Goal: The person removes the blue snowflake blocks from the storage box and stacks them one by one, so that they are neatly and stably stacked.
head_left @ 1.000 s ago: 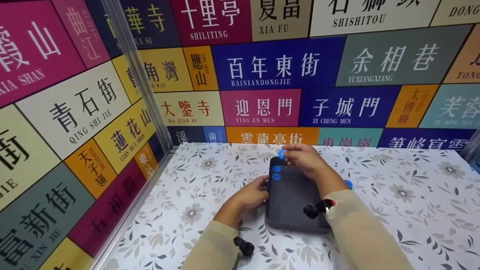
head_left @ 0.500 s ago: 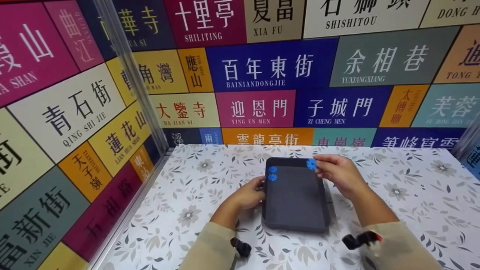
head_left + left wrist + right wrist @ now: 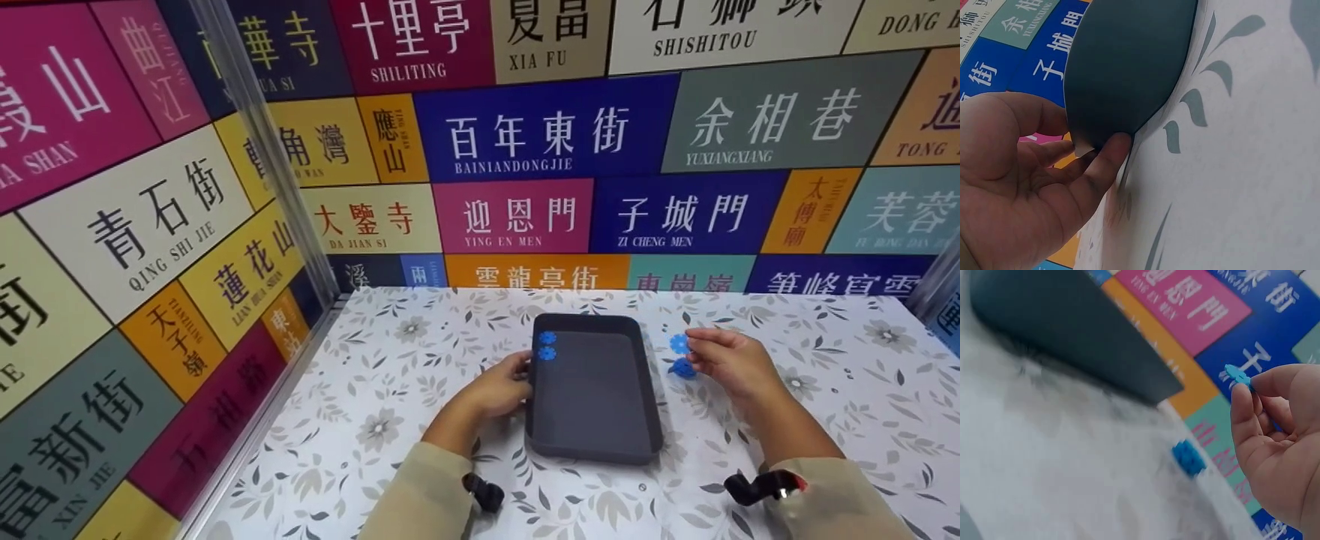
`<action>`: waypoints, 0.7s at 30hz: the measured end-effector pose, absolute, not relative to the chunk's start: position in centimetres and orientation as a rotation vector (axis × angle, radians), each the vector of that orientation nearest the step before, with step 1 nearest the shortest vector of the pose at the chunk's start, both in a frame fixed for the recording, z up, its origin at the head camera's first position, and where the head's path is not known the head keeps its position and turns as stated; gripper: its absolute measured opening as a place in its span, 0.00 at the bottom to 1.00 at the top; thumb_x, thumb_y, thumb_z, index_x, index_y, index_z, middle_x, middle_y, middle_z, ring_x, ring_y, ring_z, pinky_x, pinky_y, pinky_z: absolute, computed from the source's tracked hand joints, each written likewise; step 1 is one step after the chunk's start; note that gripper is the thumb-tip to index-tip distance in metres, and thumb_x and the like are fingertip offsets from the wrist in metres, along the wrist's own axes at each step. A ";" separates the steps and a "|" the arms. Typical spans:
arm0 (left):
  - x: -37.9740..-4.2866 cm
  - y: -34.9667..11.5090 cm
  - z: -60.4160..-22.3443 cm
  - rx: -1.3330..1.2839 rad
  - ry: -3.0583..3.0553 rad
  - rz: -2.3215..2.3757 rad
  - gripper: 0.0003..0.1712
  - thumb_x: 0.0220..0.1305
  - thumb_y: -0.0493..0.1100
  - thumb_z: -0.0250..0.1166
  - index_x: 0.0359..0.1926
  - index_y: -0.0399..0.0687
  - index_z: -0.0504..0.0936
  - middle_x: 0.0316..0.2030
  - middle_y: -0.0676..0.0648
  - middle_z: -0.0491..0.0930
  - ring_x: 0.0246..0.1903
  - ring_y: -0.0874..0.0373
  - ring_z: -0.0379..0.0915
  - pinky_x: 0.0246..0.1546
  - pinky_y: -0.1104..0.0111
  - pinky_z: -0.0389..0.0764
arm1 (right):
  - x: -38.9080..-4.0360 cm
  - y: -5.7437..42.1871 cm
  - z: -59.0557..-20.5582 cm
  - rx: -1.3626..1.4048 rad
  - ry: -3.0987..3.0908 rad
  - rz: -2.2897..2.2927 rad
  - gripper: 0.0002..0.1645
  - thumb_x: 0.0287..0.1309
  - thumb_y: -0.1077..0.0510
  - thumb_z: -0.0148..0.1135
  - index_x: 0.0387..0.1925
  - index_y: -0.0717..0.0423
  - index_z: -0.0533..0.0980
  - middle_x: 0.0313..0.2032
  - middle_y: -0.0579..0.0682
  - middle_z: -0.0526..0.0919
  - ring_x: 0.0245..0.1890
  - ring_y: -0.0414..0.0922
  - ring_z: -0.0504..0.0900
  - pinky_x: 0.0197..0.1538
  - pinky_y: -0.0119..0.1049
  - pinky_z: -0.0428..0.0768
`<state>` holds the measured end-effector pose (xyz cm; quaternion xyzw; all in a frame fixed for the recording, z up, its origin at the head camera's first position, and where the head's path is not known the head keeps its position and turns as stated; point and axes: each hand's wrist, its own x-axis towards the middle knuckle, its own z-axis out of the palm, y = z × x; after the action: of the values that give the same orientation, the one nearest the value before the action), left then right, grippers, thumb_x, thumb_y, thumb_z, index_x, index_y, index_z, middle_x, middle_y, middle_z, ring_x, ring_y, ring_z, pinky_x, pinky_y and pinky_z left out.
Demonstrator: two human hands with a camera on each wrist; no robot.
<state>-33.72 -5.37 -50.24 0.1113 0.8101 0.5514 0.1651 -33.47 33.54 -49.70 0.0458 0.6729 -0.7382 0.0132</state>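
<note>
A dark grey rectangular tray [image 3: 592, 405] lies on the table, its long side running away from me. My left hand [image 3: 493, 386] holds it at the left side; in the left wrist view the fingers [image 3: 1112, 157] grip its wall [image 3: 1129, 62]. Two blue snowflake-shaped plastic discs [image 3: 547, 346] sit inside, by the far left corner. Right of the tray, my right hand [image 3: 739, 367] pinches another blue snowflake disc [image 3: 678, 343] between thumb and fingertips, also plain in the right wrist view [image 3: 1238, 375]. Just below it, a small blue clump of similar pieces [image 3: 682, 368] rests on the tabletop.
The table [image 3: 375, 480] has a white cover with grey leaves and flowers. Panels of coloured street-name signs [image 3: 517, 214] stand behind the table and along its left side, meeting at a clear corner strip [image 3: 274, 150].
My right hand has moved right, from above the tray's far left corner across its far edge to beside the tray, still pinching the disc. The left hand stays at the tray's left side.
</note>
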 end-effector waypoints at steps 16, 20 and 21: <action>-33.8 -5.2 -50.3 0.326 2.320 1.546 0.46 0.61 0.33 0.60 0.82 0.43 0.62 0.77 0.36 0.70 0.76 0.40 0.68 0.65 0.49 0.85 | -33.9 35.2 -52.8 0.273 2.186 -2.128 0.11 0.72 0.59 0.67 0.52 0.51 0.88 0.34 0.38 0.88 0.34 0.34 0.84 0.39 0.26 0.86; -33.7 -5.3 -50.3 0.348 2.315 1.567 0.46 0.60 0.32 0.60 0.82 0.42 0.62 0.77 0.34 0.69 0.76 0.38 0.68 0.65 0.48 0.84 | -34.1 35.0 -52.8 0.302 2.256 -2.034 0.25 0.73 0.57 0.66 0.66 0.65 0.79 0.35 0.39 0.88 0.34 0.34 0.84 0.40 0.27 0.87; -33.7 -5.3 -50.3 0.350 2.313 1.575 0.46 0.60 0.32 0.59 0.82 0.41 0.63 0.77 0.34 0.69 0.76 0.38 0.68 0.65 0.48 0.84 | -34.2 35.0 -52.8 0.310 2.266 -2.017 0.28 0.74 0.56 0.65 0.68 0.67 0.76 0.35 0.39 0.88 0.34 0.34 0.84 0.41 0.27 0.87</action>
<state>-33.74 -5.27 -50.31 0.1224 0.8096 0.5512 0.1603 -34.19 34.95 -52.82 0.1017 0.7422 -0.6608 0.0461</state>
